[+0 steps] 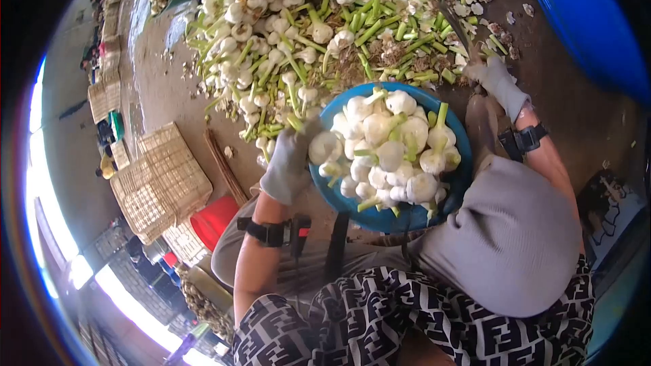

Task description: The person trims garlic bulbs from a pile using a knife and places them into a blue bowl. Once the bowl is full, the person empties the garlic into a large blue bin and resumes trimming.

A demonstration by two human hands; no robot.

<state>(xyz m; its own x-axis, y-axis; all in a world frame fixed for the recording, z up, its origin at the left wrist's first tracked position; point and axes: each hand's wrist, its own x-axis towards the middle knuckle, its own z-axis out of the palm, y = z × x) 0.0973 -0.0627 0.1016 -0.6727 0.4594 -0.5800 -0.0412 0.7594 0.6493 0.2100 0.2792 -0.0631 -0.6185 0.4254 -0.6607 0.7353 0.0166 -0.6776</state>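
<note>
My left hand (288, 163), in a pale grey glove, is at the left rim of a blue basin (463, 146). Its fingers are closed against a white garlic bulb (326, 147), partly hidden by the glove. Trimmed garlic bulbs (390, 156) with short green stem stubs are heaped in the basin between my legs. To the right of the basin, my gloved right hand (503, 87) is closed around a knife with a dark, slightly curved blade (456, 27) pointing away from me. Its handle is mostly covered by the hand.
A large pile of garlic (271, 41) and cut green stems (373, 27) lies beyond the basin. A blue tub (590, 20) stands at upper right. On the left are a woven crate (163, 179), a red container (215, 222) and a wooden stick (225, 166).
</note>
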